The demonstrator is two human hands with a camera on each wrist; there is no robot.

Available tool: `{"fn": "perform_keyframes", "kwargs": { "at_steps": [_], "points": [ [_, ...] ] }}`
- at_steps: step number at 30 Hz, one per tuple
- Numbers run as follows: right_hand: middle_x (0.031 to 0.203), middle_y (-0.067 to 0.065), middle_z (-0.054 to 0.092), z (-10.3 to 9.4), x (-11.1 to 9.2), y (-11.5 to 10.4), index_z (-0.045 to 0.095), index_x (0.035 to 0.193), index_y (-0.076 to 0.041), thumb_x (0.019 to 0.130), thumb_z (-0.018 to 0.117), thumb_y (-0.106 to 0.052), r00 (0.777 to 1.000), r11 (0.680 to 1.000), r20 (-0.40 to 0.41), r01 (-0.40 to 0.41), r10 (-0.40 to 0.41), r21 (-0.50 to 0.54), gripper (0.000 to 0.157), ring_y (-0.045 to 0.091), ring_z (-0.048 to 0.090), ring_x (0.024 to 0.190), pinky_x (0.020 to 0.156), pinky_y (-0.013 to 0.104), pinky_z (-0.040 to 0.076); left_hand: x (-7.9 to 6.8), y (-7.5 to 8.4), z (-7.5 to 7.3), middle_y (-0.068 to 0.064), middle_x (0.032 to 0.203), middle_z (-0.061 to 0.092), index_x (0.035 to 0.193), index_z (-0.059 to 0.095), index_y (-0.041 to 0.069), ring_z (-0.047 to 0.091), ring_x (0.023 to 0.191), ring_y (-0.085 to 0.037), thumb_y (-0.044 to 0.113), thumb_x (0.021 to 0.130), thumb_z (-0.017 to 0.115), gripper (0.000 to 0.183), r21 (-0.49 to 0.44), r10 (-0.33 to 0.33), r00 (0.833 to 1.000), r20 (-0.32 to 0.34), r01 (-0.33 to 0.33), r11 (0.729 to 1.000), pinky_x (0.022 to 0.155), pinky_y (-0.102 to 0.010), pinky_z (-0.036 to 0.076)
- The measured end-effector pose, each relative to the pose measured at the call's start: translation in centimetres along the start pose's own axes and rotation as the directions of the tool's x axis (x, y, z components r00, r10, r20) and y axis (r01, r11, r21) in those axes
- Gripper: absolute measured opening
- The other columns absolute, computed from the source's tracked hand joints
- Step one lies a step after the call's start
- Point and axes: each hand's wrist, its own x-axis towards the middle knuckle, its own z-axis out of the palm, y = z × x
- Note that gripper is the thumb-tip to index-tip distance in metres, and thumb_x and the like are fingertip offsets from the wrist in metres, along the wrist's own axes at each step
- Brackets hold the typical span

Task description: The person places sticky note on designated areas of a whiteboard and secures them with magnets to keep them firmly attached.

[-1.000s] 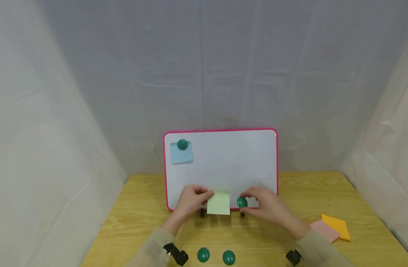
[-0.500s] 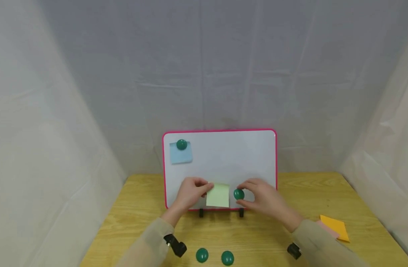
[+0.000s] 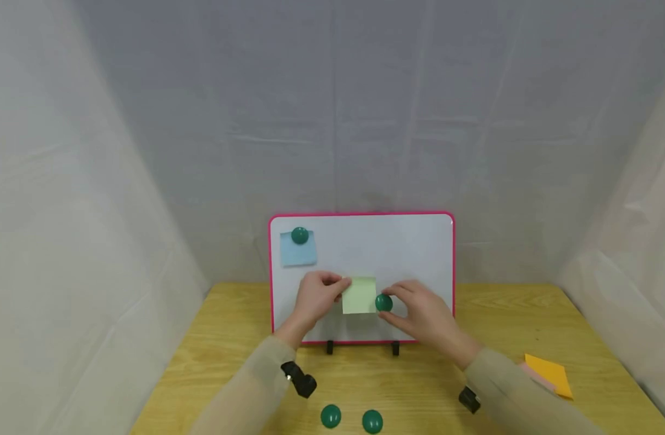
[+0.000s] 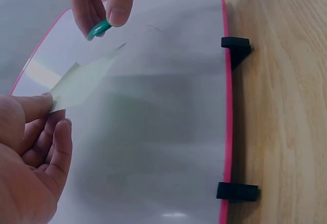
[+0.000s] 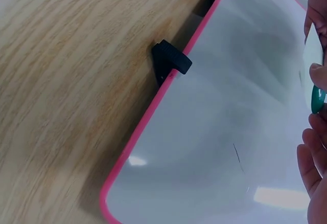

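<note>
My left hand (image 3: 316, 297) pinches a pale green sticky note (image 3: 359, 295) by its upper left corner, thumb in front. In the left wrist view the note (image 4: 84, 83) stands off the whiteboard (image 4: 153, 132), casting a soft shadow on it. Beside the note's right edge, my right hand (image 3: 422, 311) holds a round green magnet (image 3: 384, 302) between thumb and fingers. The magnet (image 5: 318, 99) shows edge-on in the right wrist view. At the board's upper left, another green magnet (image 3: 300, 235) sits on a light blue sticky note (image 3: 298, 254).
The pink-framed whiteboard (image 3: 408, 248) stands upright on black feet (image 3: 395, 348) on a wooden table (image 3: 245, 356). Two more green magnets, a left one (image 3: 330, 416) and a right one (image 3: 373, 422), lie at the front. An orange note (image 3: 550, 373) overlaps a pink note (image 3: 538, 377) at right.
Both hands have risen along the board, carrying the green note and magnet up from its lower edge. The magnet has come closer to the note's right edge.
</note>
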Motion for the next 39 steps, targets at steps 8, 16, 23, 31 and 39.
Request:
{"fn": "perform_keyframes", "kwargs": {
  "at_steps": [8, 16, 23, 31, 39],
  "points": [
    [0.115, 0.004, 0.074, 0.3, 1.5, 0.3, 0.077, 0.118, -0.011, 0.083, 0.096, -0.031, 0.997, 1.0, -0.077, 0.021, -0.022, -0.009, 0.046, 0.023, 0.068, 0.108, 0.09, 0.04, 0.061, 1.2, 1.4, 0.0, -0.006, 0.093, 0.075, 0.104, 0.08, 0.002, 0.065, 0.075, -0.018, 0.028, 0.097, 0.082, 0.027, 0.02, 0.015, 1.0, -0.015, -0.015, 1.0, 0.067, -0.029, 0.055],
    [0.117, 0.005, 0.074, 0.2, 3.1, 0.6, 0.077, 0.12, -0.009, 0.085, 0.094, -0.033, 0.994, 1.0, -0.107, 0.004, -0.004, 0.0, 0.045, 0.025, 0.067, 0.11, 0.091, 0.041, 0.061, 2.2, 2.3, -0.4, -0.006, 0.095, 0.074, 0.105, 0.081, 0.003, 0.064, 0.078, -0.019, 0.03, 0.098, 0.081, 0.028, 0.047, 0.02, 1.0, -0.019, -0.019, 0.999, 0.068, -0.029, 0.055],
    [0.117, 0.005, 0.074, 0.3, 4.8, 0.7, 0.077, 0.121, -0.009, 0.087, 0.092, -0.034, 0.994, 1.0, -0.112, -0.004, 0.004, 0.0, 0.044, 0.025, 0.067, 0.111, 0.094, 0.041, 0.06, 2.8, 3.1, -1.2, -0.007, 0.097, 0.075, 0.108, 0.08, 0.003, 0.065, 0.08, -0.02, 0.03, 0.099, 0.08, 0.028, 0.06, 0.025, 0.999, -0.032, -0.023, 0.998, 0.07, -0.029, 0.055],
    [0.12, 0.006, 0.074, 0.0, 6.7, 0.4, 0.077, 0.122, -0.01, 0.089, 0.091, -0.035, 0.993, 0.999, -0.114, -0.032, 0.03, -0.022, 0.044, 0.026, 0.067, 0.114, 0.095, 0.042, 0.059, 3.4, 3.9, -1.4, -0.006, 0.099, 0.076, 0.109, 0.081, 0.004, 0.065, 0.082, -0.02, 0.032, 0.1, 0.079, 0.029, 0.111, 0.061, 0.998, -0.005, -0.06, 0.992, 0.072, -0.03, 0.056],
    [0.12, 0.007, 0.074, -0.2, 8.1, 0.2, 0.077, 0.121, -0.008, 0.09, 0.09, -0.034, 0.988, 0.999, -0.15, -0.03, 0.026, -0.023, 0.042, 0.027, 0.067, 0.114, 0.095, 0.043, 0.059, 3.7, 4.0, -1.6, -0.006, 0.097, 0.076, 0.108, 0.082, 0.005, 0.065, 0.082, -0.02, 0.032, 0.1, 0.079, 0.028, 0.117, 0.066, 0.998, 0.012, -0.067, 0.991, 0.072, -0.03, 0.055]
  ]
}}
